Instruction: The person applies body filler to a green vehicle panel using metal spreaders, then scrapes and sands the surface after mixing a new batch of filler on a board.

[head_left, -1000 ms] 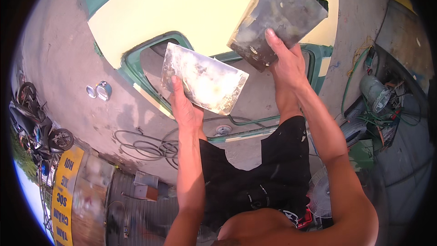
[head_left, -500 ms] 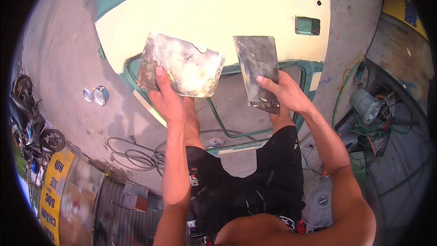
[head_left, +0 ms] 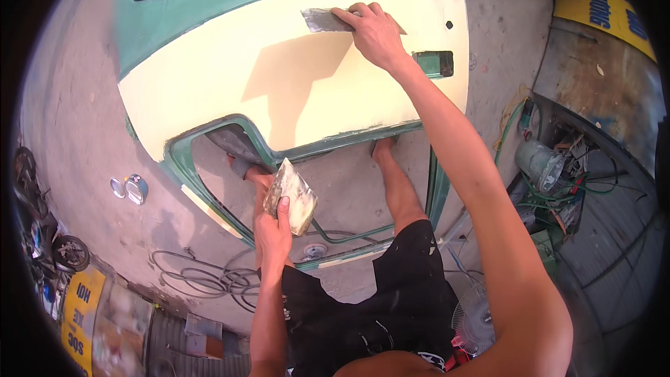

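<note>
My right hand [head_left: 373,35] grips a dark grey flat spreader plate [head_left: 321,19] out over the upper cream-coated area of a green vehicle door [head_left: 181,77]; whether the plate touches it I cannot tell. A shadow falls below it. Lower down, my left hand [head_left: 276,230] holds a second flat plate [head_left: 296,192], smeared with pale material, above the door's window opening. My bare legs [head_left: 401,188] show through that opening.
A round tin with its lid [head_left: 135,189] sits at left, near parked motorbikes [head_left: 70,253]. Coiled hose [head_left: 202,279] lies below. At right are a bucket [head_left: 537,164], tangled hoses and a stained board [head_left: 593,77]. A fan [head_left: 474,318] stands behind my right arm.
My right hand has reached forward and up across the cream surface with its plate, now seen foreshortened. My left hand has moved down, its plate now tilted. The view takes in more of the green panel.
</note>
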A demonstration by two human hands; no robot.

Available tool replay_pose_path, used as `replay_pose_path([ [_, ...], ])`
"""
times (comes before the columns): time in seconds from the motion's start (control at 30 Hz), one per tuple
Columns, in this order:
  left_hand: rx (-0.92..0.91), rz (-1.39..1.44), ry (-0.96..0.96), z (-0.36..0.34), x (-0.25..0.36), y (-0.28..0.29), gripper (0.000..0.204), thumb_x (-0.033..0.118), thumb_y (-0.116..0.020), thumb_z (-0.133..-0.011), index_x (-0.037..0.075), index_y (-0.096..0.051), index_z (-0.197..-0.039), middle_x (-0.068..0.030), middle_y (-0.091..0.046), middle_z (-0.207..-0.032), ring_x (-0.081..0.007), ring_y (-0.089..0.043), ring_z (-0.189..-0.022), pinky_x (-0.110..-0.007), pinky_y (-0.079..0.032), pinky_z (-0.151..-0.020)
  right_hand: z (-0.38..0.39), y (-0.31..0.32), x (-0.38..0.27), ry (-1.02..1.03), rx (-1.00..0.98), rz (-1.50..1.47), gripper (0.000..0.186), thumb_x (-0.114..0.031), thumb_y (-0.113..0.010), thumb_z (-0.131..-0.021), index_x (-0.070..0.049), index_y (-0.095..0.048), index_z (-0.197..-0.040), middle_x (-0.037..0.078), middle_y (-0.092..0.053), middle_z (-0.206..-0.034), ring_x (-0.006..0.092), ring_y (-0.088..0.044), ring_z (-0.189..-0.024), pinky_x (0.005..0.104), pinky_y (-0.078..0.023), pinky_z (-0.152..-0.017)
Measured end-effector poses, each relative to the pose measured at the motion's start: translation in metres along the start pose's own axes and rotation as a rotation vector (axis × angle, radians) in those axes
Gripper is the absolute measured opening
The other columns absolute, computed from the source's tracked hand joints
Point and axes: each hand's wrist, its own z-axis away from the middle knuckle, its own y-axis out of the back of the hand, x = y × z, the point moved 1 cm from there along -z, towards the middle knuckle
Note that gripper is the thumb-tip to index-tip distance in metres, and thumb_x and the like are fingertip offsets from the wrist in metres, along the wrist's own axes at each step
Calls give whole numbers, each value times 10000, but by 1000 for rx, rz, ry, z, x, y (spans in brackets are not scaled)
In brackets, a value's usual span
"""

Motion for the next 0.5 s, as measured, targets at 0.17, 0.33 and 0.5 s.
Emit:
replay_pose_path([
  [0.17,204,303,198,15,-36,-3,594,435,-504,-1005,-147,-619,-964,-190,-666,-816,-227,-585,-764,-411,-470,-729,-52,-31,27,33,39,210,481,-51,-517,-879,-286,-611,-1288,4,-611,-1196,217,-540,-1103,396,-431,-918],
  [0.33,183,380,223,5,-25,4,545,393,-491,-1021,-120,-573,-1185,-180,-645,-1108,-224,-577,-995,-369,-442,-904,-70,-51,38,-6,21,234,433,-88,-527,-898,-315,-645,-1247,-10,-631,-1036,198,-570,-1015,420,-437,-873],
  [0.5,160,402,314,0,-14,7,575,410,-465,-1030,-128,-566,-1205,-180,-638,-1153,-240,-576,-1056,-363,-433,-939,-74,-36,26,-13,-26,170,368,-124,-539,-883,-275,-675,-1190,41,-632,-1031,235,-570,-1029,446,-428,-884],
])
